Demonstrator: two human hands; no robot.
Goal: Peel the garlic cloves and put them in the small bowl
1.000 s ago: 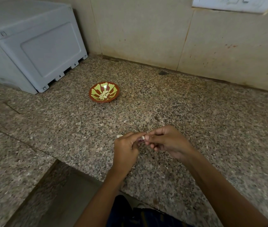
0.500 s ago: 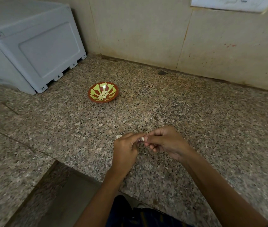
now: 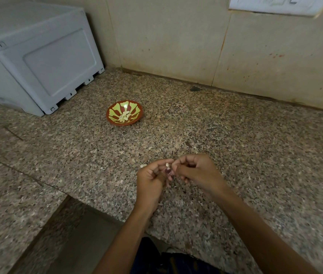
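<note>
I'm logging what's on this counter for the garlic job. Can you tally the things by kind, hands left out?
Bowl: 1
Heap of peeled cloves in the bowl: 1 (cloves too small to count)
Clove pinched between the left hand and right hand: 1
Pale bit on the counter, by the left hand: 1
Grey box: 1
Total: 5
</note>
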